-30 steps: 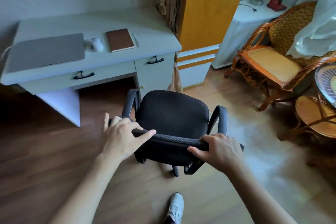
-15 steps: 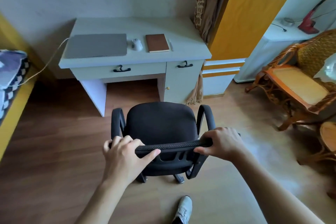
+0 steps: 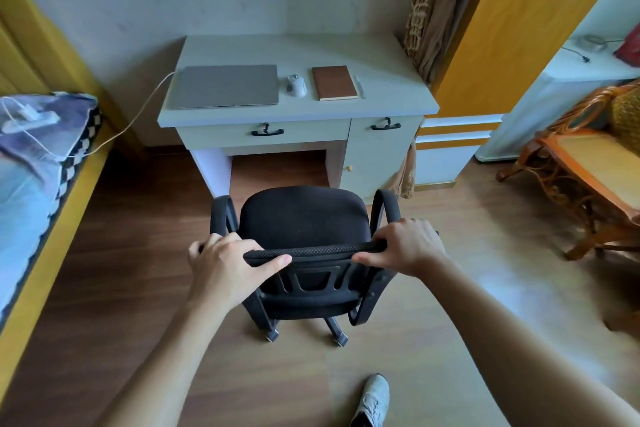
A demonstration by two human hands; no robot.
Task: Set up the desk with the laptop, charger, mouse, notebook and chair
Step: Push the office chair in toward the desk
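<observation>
Head view: I have both hands on the top rail of the black chair (image 3: pixel 304 218), my left hand (image 3: pixel 225 262) wrapped over its left end and my right hand (image 3: pixel 408 246) curled around its right end, fingers closed on the rail. The chair stands on the wooden floor (image 3: pixel 138 270), directly ahead of me, its seat facing the knee opening (image 3: pixel 280 170) under the tabletop (image 3: pixel 301 48) and close to it but not yet inside. That line from hands through seat to opening is what the next push depends on; the chair looks roughly square to the front edge, and both hands sit about equally near.

On the tabletop, the closed laptop (image 3: pixel 227 86) lies toward the left front corner, its white charger cable (image 3: pixel 138 116) running off the left edge to the bed (image 3: pixel 31 166). The mouse (image 3: pixel 296 85) sits just right of it, the brown notebook (image 3: pixel 334 82) beyond that.

I judge only the chair remains to place.
</observation>
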